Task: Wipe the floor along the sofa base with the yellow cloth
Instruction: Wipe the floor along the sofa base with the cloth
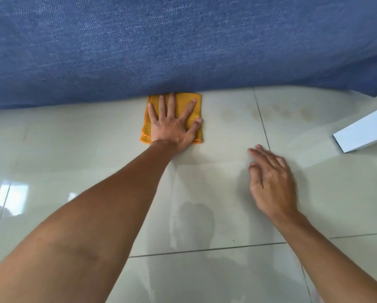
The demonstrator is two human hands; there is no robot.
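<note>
left hand (172, 125) flat, fingers spread, pressing folded yellow cloth (196, 110) against blue fabric sofa base (183, 51); right hand (270, 182) open, empty, over glossy tile floor (227, 270).

A home living room: a blue fabric sofa (183, 44) stands on glossy pale floor tiles (227, 270) with dark grout lines.

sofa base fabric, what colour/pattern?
Blue, denim-like woven texture with fine diagonal twill lines on the sofa base. Head view, the only one, shows it clearly.
</note>
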